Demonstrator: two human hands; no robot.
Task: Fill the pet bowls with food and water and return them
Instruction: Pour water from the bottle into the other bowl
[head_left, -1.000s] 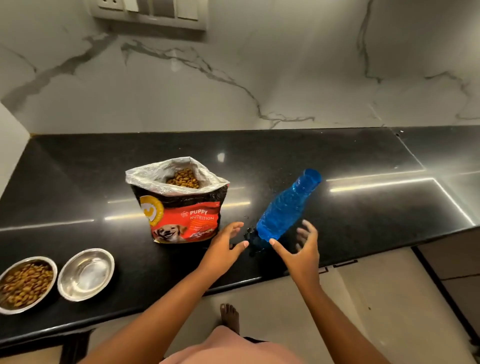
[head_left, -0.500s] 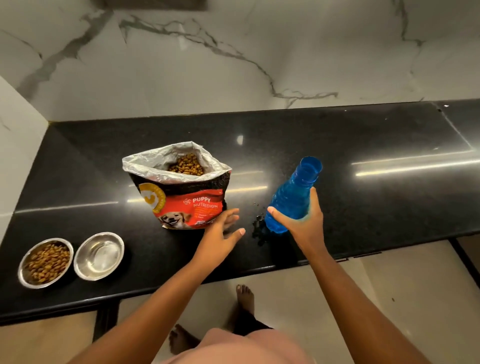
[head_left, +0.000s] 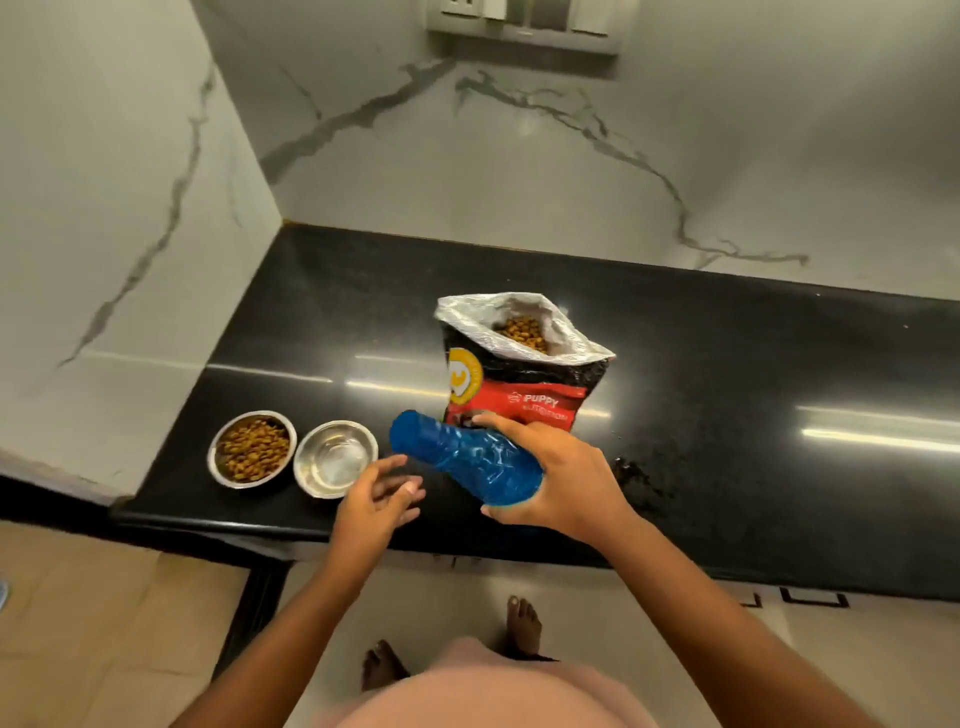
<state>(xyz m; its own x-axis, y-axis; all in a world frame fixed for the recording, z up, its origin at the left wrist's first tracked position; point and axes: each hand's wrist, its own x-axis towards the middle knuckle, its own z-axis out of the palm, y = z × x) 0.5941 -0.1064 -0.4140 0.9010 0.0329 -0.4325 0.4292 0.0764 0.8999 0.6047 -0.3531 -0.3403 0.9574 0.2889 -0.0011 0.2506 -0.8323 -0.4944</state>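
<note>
Two bare feet (head_left: 522, 626) stand on the tiled floor (head_left: 104, 623), partly hidden by the person's pink clothing at the bottom edge. Above the counter (head_left: 779, 493) edge, the right hand (head_left: 566, 480) is wrapped around the base of a blue bottle (head_left: 462, 452), fingers curled tight on it, holding it tipped with its mouth aimed left toward the bowls; its cap end is blurred, and I cannot tell whether anything is coming out. The left hand (head_left: 374, 499) hovers just beside the empty bowl, fingers loosely spread and holding nothing. That steel bowl (head_left: 335, 458) looks dry or nearly so, though glare makes it hard to say. Touching it on the left, the second bowl (head_left: 252, 449) is full of brown kibble. Dark specks lie scattered on the counter right of the hand. Behind the bottle stands an open food bag (head_left: 524, 374), kibble showing in its mouth, its lower label hidden by the hand. A switch plate (head_left: 524, 26) on the marble wall is cut off at the top.
</note>
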